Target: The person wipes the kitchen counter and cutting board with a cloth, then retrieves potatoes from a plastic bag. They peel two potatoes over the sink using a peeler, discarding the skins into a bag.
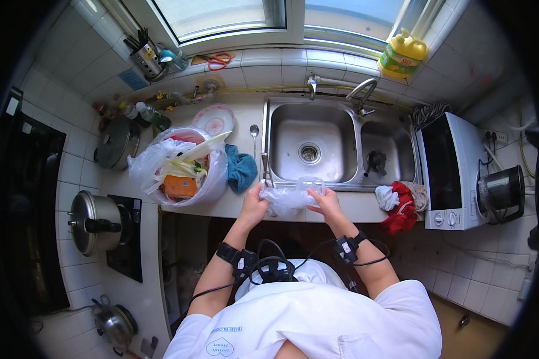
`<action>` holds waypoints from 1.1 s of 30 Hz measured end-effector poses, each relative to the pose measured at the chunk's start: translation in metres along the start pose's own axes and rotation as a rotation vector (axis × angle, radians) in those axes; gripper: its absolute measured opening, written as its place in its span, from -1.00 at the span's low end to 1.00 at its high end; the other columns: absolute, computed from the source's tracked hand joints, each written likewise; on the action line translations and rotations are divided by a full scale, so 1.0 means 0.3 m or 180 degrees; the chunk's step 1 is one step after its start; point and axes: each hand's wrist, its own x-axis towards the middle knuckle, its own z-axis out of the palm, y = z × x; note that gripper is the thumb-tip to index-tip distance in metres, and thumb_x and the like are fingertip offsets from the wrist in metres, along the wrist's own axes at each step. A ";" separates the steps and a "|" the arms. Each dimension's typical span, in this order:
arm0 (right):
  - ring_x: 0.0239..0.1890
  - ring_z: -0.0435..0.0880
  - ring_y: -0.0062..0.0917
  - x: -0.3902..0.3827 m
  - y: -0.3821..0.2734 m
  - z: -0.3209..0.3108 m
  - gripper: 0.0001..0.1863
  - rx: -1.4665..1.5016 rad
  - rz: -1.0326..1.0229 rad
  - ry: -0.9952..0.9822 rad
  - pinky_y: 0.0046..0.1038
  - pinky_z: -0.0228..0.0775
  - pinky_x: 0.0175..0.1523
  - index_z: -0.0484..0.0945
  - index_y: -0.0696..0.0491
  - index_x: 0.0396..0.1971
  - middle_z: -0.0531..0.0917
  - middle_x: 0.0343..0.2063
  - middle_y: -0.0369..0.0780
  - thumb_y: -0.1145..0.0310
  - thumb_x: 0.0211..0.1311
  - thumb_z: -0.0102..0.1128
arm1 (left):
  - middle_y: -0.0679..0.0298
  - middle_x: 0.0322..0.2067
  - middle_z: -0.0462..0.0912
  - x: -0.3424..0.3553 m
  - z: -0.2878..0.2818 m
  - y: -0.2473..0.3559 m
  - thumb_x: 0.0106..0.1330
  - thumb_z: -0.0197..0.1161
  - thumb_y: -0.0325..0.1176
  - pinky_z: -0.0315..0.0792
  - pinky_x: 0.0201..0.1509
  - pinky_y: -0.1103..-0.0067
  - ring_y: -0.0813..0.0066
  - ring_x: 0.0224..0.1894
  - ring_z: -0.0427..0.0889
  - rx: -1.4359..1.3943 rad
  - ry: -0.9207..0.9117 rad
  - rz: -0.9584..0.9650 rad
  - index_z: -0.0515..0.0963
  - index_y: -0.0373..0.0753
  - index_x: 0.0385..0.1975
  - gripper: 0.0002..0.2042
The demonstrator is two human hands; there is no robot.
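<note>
My left hand (253, 206) and my right hand (326, 202) both grip a crumpled clear plastic bag (288, 198), held between them over the front edge of the counter, just in front of the steel sink (310, 149). The left hand pinches the bag's left side. On the right side, my right hand's fingers curl into the plastic. A knife (266, 170) lies on the sink's left rim close to my left hand.
A bowl lined with a plastic bag (179, 167) holds vegetable scraps at the left. Beside it lie a blue cloth (241, 169), a spoon (254, 134) and a plate (214, 119). Red and white rags (397, 203) and a microwave (452, 170) sit right. Pots (96, 222) stand on the stove.
</note>
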 end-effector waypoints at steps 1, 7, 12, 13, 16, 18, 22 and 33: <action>-0.05 0.69 -0.19 -0.001 -0.013 -0.032 -0.47 -0.0768 -0.0367 0.0167 -0.03 0.57 -0.03 0.55 0.14 0.04 0.68 -0.06 -0.12 0.16 0.16 0.47 | 0.26 -0.22 0.71 0.009 0.004 -0.011 0.28 0.16 -0.60 0.48 0.02 0.54 0.54 -0.12 0.63 0.0297 0.0078 -0.0007 0.58 -0.33 -0.04 -0.74; 0.01 0.66 -0.02 -0.059 -0.124 -0.010 -0.53 -0.3389 -0.3420 0.2133 -0.19 0.47 0.09 0.61 0.21 -0.14 0.65 -0.01 0.09 0.16 0.10 0.48 | -0.05 -0.25 0.68 0.053 0.042 -0.030 0.11 0.13 -0.65 0.52 0.02 0.39 -0.04 -0.12 0.69 0.1749 0.0142 0.0785 0.58 -0.35 -0.07 -0.66; -0.13 0.72 -0.33 0.052 -0.087 0.168 -0.70 -0.0979 -0.1773 -0.0701 -0.46 0.45 -0.02 0.65 0.14 -0.21 0.72 -0.19 -0.14 0.19 0.29 0.37 | -0.07 -0.13 0.61 0.057 0.080 -0.045 0.02 0.17 -0.68 0.49 0.06 0.31 -0.14 -0.05 0.59 0.1593 -0.0019 0.0812 0.57 -0.35 -0.12 -0.64; -0.19 0.73 -0.41 0.076 -0.072 0.192 -0.73 -0.0361 -0.0793 -0.1014 -0.52 0.44 -0.06 0.66 0.13 -0.21 0.74 -0.24 -0.19 0.20 0.34 0.34 | -0.06 -0.09 0.59 0.054 0.078 -0.051 0.00 0.18 -0.68 0.48 0.09 0.28 -0.11 -0.02 0.57 0.1465 -0.0001 0.0889 0.57 -0.36 -0.15 -0.66; -0.35 0.62 -0.65 0.116 -0.074 0.173 -0.75 0.0887 -0.0909 -0.0479 -0.60 0.43 -0.18 0.65 0.10 -0.29 0.70 -0.39 -0.33 0.22 0.46 0.20 | -0.02 0.07 0.54 0.024 0.033 -0.071 -0.01 0.30 -0.61 0.37 0.27 0.27 -0.10 0.15 0.46 0.2056 0.0293 0.0960 0.61 -0.26 -0.04 -0.57; -0.32 0.64 -0.62 0.110 -0.119 0.102 -0.75 0.0231 -0.1056 -0.0045 -0.55 0.46 -0.19 0.66 0.06 -0.31 0.68 -0.41 -0.31 0.18 0.42 0.24 | 0.02 0.15 0.48 -0.009 -0.032 -0.079 -0.02 0.39 -0.54 0.28 0.35 0.21 -0.10 0.25 0.34 0.2343 0.0346 0.0643 0.62 -0.21 0.00 -0.53; -0.23 0.69 -0.42 0.034 -0.186 0.004 -0.58 -0.2966 -0.1911 -0.0028 -0.36 0.53 -0.14 0.67 -0.02 -0.28 0.67 -0.35 -0.24 -0.06 0.09 0.47 | 0.06 0.23 0.42 -0.079 -0.172 -0.071 -0.05 0.55 -0.31 0.20 0.43 0.20 -0.06 0.33 0.26 0.2293 0.0222 -0.0324 0.61 -0.16 0.09 -0.41; -0.22 0.73 -0.08 0.100 -0.047 0.059 -0.73 -0.3764 -0.1445 -0.0242 -0.10 0.57 -0.09 0.71 0.00 -0.23 0.74 -0.36 -0.04 0.30 0.03 0.28 | 0.10 0.01 0.59 -0.064 -0.174 0.289 0.01 0.20 -0.61 0.42 0.23 0.33 0.03 0.10 0.56 0.2267 0.1329 0.1061 0.65 -0.26 -0.18 -0.67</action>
